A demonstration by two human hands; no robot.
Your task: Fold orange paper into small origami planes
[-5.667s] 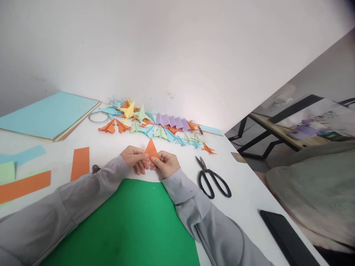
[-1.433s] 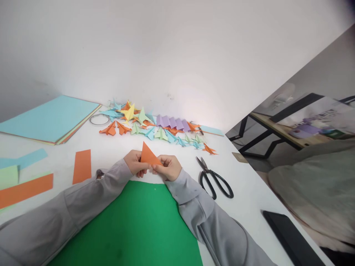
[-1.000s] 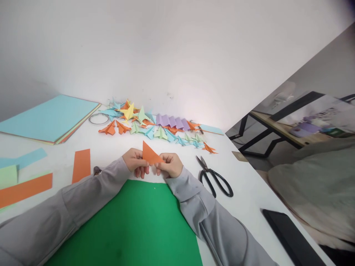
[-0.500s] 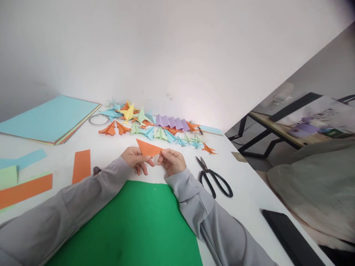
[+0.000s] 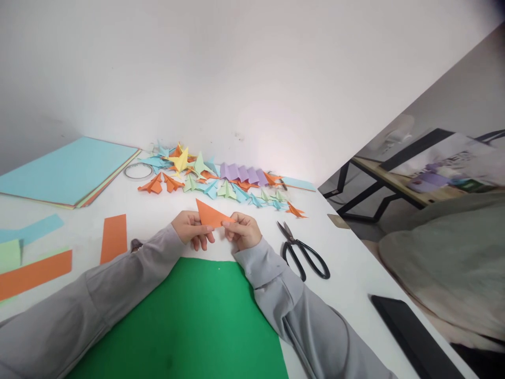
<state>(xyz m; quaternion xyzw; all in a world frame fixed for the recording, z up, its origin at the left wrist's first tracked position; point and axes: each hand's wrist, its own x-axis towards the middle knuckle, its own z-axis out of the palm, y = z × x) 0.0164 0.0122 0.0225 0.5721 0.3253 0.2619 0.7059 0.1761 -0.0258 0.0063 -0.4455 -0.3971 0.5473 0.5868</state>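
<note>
An orange folded paper triangle (image 5: 212, 215) is held up between my two hands, just beyond the far edge of a green sheet (image 5: 189, 316). My left hand (image 5: 193, 230) pinches its lower left side, thumb on the near face. At its right end, my right hand (image 5: 243, 230) grips the paper between thumb and fingers. Behind the hands lie folded paper figures (image 5: 226, 190) in orange, green, blue and yellow. Black-handled scissors (image 5: 302, 250), blades apart, rest to the right of my right hand.
A stack of coloured paper (image 5: 71, 171) lies at the back left beside a ring of wire (image 5: 138, 170). Orange strips (image 5: 113, 238) and other cut pieces are on the left. A purple pleated paper (image 5: 242, 173) stands by the wall. A black flat device (image 5: 418, 331) is near the right edge.
My right thumb has shifted left and down along the orange paper, and the paper has tilted slightly. My left hand keeps its hold. The whole view has shifted a little.
</note>
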